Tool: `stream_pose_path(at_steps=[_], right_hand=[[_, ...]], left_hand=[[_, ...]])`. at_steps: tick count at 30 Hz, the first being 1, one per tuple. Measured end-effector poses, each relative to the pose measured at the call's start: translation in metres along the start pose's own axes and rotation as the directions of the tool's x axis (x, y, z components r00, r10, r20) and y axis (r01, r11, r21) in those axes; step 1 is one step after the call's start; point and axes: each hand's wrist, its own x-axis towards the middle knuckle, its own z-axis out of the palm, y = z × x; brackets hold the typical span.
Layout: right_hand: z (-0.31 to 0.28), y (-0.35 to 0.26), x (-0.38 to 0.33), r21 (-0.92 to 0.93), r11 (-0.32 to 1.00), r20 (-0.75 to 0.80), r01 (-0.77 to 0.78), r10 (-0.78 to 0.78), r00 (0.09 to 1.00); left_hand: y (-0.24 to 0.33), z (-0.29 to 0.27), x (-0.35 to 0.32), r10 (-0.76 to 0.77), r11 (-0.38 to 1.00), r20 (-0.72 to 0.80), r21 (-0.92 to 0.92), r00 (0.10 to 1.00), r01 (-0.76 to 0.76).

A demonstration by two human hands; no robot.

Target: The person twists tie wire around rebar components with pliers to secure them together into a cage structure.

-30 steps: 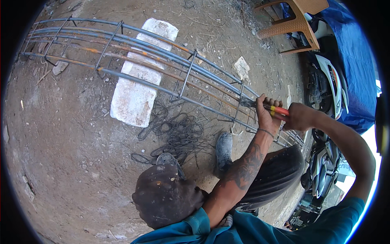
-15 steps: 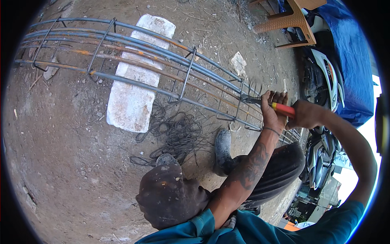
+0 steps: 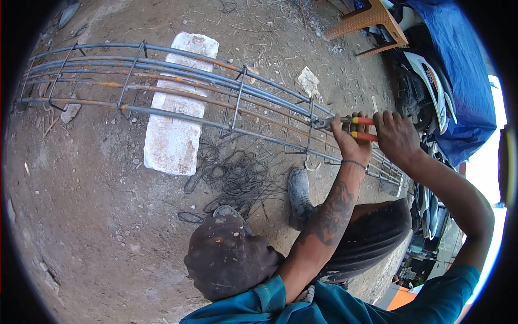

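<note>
Pincers (image 3: 363, 136) with red-and-yellow handles lie across the top of a long rebar cage (image 3: 178, 115), their dark jaws at a corner where a stirrup meets the upper bars. The two handles stand apart. My left hand (image 3: 352, 144) is wrapped around the pincers just behind the jaws, thumb toward the cage. My right hand (image 3: 398, 137) grips the handle ends from the right. Any wire in the jaws is too small to make out. The cage has bluish and rusty bars running from far left to the right, with square stirrups around them.
A white block (image 3: 174, 137) lies under the cage. Tangled tie wire (image 3: 243, 178) is on the dirt near my boot (image 3: 300, 194). At the right are a brown plastic chair (image 3: 372, 24), a parked motorcycle (image 3: 431, 86) and a blue tarp (image 3: 464, 81).
The pincer handles have spread apart; before, they were together. My right hand has shifted slightly and turned with them. The view has tilted a little.
</note>
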Motion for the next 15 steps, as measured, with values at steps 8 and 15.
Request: stream_pose_path(at_steps=[8, 15], right_hand=[[-0.017, 0.017, -0.005, 0.380, 0.921, 0.325, -0.082, -0.050, 0.944], [0.046, 0.015, -0.008, 0.009, 1.000, -0.284, 0.030, -0.026, 0.959]], left_hand=[[0.019, -0.006, 0.015, -0.142, 0.988, 0.186, 0.084, 0.972, 0.129], [0.004, -0.004, 0.015, 0.099, 0.964, 0.108, 0.237, 0.989, -0.122]])
